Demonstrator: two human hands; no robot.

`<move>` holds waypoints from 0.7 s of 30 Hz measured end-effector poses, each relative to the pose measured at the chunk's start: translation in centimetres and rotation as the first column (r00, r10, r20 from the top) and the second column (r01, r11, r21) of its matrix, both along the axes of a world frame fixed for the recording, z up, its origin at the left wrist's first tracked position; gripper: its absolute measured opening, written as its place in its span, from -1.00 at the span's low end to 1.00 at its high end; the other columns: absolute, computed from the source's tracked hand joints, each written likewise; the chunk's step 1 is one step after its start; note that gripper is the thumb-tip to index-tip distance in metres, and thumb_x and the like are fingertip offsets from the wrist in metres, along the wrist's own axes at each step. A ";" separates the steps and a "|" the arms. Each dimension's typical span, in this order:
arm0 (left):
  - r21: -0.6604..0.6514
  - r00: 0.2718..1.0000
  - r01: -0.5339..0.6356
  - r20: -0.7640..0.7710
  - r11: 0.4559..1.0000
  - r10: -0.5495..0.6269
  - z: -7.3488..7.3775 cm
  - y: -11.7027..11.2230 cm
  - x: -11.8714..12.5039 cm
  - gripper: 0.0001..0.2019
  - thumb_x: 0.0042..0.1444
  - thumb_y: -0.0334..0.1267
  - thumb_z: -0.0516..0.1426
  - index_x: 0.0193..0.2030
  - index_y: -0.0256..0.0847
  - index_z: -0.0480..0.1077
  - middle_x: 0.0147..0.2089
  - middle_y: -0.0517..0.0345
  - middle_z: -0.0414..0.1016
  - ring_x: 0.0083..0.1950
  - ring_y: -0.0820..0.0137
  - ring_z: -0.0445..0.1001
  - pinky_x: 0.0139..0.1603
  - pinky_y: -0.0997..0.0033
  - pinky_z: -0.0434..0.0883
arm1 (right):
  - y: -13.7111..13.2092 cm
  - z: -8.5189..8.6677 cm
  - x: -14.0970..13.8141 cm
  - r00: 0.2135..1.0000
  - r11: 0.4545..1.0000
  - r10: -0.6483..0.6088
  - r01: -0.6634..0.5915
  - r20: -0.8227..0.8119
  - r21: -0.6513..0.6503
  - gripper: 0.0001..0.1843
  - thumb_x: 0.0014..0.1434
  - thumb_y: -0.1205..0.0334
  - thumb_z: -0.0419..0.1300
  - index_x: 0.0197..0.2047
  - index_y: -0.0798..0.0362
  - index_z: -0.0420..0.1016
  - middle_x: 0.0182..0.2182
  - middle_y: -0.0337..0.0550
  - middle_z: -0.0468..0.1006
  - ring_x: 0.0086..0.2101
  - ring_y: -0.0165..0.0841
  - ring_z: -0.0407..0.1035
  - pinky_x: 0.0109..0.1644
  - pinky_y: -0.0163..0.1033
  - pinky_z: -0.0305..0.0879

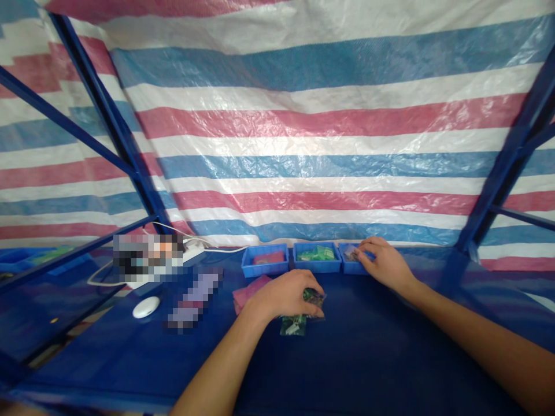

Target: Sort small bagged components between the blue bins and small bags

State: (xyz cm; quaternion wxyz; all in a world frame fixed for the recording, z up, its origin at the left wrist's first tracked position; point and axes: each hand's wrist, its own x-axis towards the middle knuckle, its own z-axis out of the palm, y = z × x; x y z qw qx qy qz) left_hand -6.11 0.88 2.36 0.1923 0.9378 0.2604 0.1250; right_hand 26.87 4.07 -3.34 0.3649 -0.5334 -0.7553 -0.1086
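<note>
My left hand (286, 294) rests on the blue table (373, 358), fingers curled round a small clear bag with green parts (313, 296). A second green-part bag (293, 325) lies just under that hand, and a pink bag (246, 293) lies to its left. My right hand (384, 261) reaches into the right blue bin (349, 268), fingers pinched on a small bag (350, 252) there. The middle bin (316, 257) holds green pieces. The left bin (265, 260) holds reddish bags.
A white mouse (146, 307) and white cables (203, 247) lie at the left of the table, beside two blurred-out items. Blue metal frame bars (104, 110) rise left and right. A striped red, white and blue tarp (312, 127) hangs close behind the bins.
</note>
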 end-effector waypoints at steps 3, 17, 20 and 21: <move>-0.036 1.000 -0.019 0.018 0.999 0.020 -0.1 0.3 -0.7 -0.58 0.08 -0.01 0.39 0.04 -0.11 0.63 -0.02 0.07 0.62 -0.03 0.26 0.59 0.06 0.39 0.44 | -0.2 0.1 -0.2 1.000 1.000 0.010 -0.009 -0.006 0.016 -0.69 0.39 0.06 0.09 -0.20 -0.07 0.64 -0.13 -0.06 0.65 -0.05 -0.09 0.48 0.12 -0.01 0.41; -0.007 0.987 -0.102 0.126 0.995 0.102 -0.7 -0.2 -0.6 -0.75 0.18 -0.42 0.25 -0.03 -0.17 0.65 -0.04 0.09 0.69 -0.05 0.32 0.64 0.07 0.43 0.47 | -3.3 1.5 -4.0 0.918 0.909 0.397 -0.392 -0.006 0.143 -0.89 0.36 0.27 0.19 -0.14 -0.06 0.56 -0.17 -0.04 0.61 -0.09 -0.11 0.47 0.08 0.08 0.43; 0.004 0.978 -0.127 0.167 0.992 0.125 -0.6 -0.3 -0.7 -0.71 0.16 -0.49 0.22 -0.02 -0.16 0.64 -0.03 0.12 0.70 -0.04 0.33 0.65 0.09 0.43 0.48 | -4.4 1.6 -5.4 0.872 0.866 0.489 -0.487 0.006 0.112 -0.88 0.35 0.31 0.20 -0.10 -0.06 0.55 -0.18 -0.04 0.61 -0.10 -0.13 0.48 0.07 0.08 0.44; 0.011 0.973 -0.141 0.183 0.990 0.137 -0.6 -0.4 -0.7 -0.70 0.17 -0.49 0.21 -0.02 -0.16 0.64 -0.03 0.12 0.70 -0.03 0.33 0.65 0.10 0.42 0.48 | -4.7 1.7 -5.8 0.856 0.852 0.516 -0.515 0.010 0.094 -0.87 0.34 0.33 0.20 -0.10 -0.05 0.55 -0.18 -0.05 0.61 -0.11 -0.14 0.48 0.07 0.07 0.44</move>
